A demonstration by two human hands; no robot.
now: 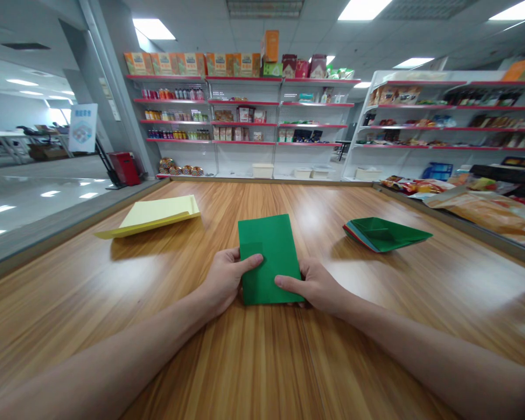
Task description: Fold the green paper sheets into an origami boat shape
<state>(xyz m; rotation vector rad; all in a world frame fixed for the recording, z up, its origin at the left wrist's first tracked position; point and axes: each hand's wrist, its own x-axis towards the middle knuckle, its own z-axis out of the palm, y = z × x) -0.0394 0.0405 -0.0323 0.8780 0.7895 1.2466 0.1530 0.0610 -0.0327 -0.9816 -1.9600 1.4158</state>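
A green sheet of paper [271,239], folded into a rectangle, is held up between both hands just above the wooden table. My left hand [227,277] grips its left edge, thumb across the front and fingers behind. On the right edge, my right hand [319,284] pinches the lower part, its thumb also in front. To the left lies a stack of pale yellow paper [161,213] with its near edge curling. A folded green paper piece [382,234] rests at the right, with blue and red layers showing at its left end.
The wooden table [192,361] has a raised rim. Snack packets [485,210] crowd beyond its right edge. Shelves of boxes and bottles [245,125] stand behind, with another shelf unit [446,137] at right. A red box [125,168] sits on the floor at left.
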